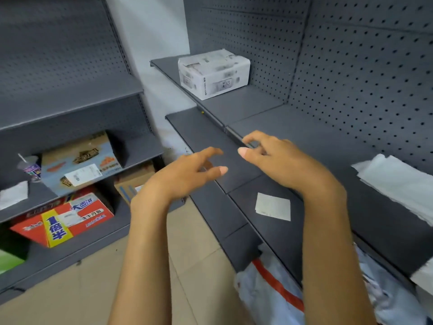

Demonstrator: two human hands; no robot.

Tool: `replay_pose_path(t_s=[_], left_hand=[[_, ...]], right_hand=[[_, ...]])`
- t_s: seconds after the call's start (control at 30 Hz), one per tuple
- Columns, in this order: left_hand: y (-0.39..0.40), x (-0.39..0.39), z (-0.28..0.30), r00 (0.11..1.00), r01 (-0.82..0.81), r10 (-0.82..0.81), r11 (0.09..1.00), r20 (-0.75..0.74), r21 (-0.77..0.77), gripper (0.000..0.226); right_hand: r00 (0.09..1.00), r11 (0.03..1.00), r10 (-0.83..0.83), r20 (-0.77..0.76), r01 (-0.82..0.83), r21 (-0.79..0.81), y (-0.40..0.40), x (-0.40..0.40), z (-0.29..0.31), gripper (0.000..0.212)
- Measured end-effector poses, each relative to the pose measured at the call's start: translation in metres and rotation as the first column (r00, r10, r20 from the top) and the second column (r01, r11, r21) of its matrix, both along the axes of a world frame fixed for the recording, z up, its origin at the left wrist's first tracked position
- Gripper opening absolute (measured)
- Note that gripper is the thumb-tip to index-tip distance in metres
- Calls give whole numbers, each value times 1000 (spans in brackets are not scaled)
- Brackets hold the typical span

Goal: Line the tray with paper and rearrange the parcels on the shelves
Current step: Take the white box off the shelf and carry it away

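1. Both hands are up at centre frame, over the front edge of the dark grey shelf (316, 146), and both are empty.
2. The left hand (187, 174) has its fingers spread and loosely curled, palm down, gripping nothing.
3. The right hand (278, 160) is just beside it, thumb and forefinger drawn near each other but closed on nothing; whether the fingertips touch the shelf edge, I cannot tell.
4. Upper centre: a white printed parcel (213, 72) sits alone on the far shelf against the pegboard (351, 66).
5. Right edge: a stack of white paper (396, 184) lies on the near shelf.
6. Lower centre right: a small white slip (273, 206) lies flat on the shelf below the right wrist.
7. Left side: cardboard boxes crowd the other rack, a pale blue one (79, 163) above a red and yellow one (63, 219), with a drink cup (30, 166) beside the upper box.
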State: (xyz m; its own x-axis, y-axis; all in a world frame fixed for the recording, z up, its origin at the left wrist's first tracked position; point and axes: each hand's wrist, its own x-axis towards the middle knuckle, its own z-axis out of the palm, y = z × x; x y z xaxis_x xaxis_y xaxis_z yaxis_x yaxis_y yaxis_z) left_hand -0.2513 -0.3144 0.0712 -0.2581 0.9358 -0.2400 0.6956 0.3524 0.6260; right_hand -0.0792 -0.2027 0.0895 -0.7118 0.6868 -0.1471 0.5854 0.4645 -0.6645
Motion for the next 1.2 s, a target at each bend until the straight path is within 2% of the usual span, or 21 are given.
replay_pose_path(t_s=[0.13, 0.23, 0.33, 0.47, 0.63, 0.77, 0.83, 0.93, 1.03, 1.13, 1.2], left_hand=[[41, -72, -21, 997, -43, 36, 994, -67, -98, 56], [72, -117, -35, 999, -35, 33, 997, -26, -62, 58], [103, -169, -45, 1000, -9, 8, 991, 10, 131, 79], [138, -248, -36, 991, -114, 131, 944, -35, 311, 104], [184, -338, -30, 987, -136, 162, 883, -20, 450, 111], [233, -376, -40, 989, -148, 117, 823, 91, 549, 123], [263, -390, -48, 984, -170, 103, 792, 147, 586, 130], [304, -404, -59, 959, -220, 65, 785, 275, 579, 133], [345, -409, -64, 923, -241, 14, 801, 385, 548, 132], [385, -413, -67, 857, -329, -2, 768, 515, 550, 118], [401, -418, -73, 749, -472, 15, 714, 663, 517, 102]], right_hand=[[992, 990, 98, 75, -90, -108, 36, -59, -7, 42], [993, 992, 91, 76, -83, -99, 63, -103, -16, 48], [990, 999, -43, -131, 42, -11, 90, -162, -25, 70], [882, 941, -264, -391, 324, 95, 124, -254, -27, 84], [780, 881, -355, -515, 463, 94, 166, -342, -33, 82], [736, 847, -418, -532, 528, 65, 204, -376, -45, 83], [653, 832, -476, -589, 551, -62, 227, -390, -51, 83], [490, 761, -608, -625, 582, -285, 259, -403, -66, 84], [381, 686, -692, -613, 610, -397, 292, -402, -78, 89], [208, 623, -706, -677, 636, -455, 318, -400, -76, 88], [86, 573, -694, -715, 666, -477, 326, -401, -76, 81]])
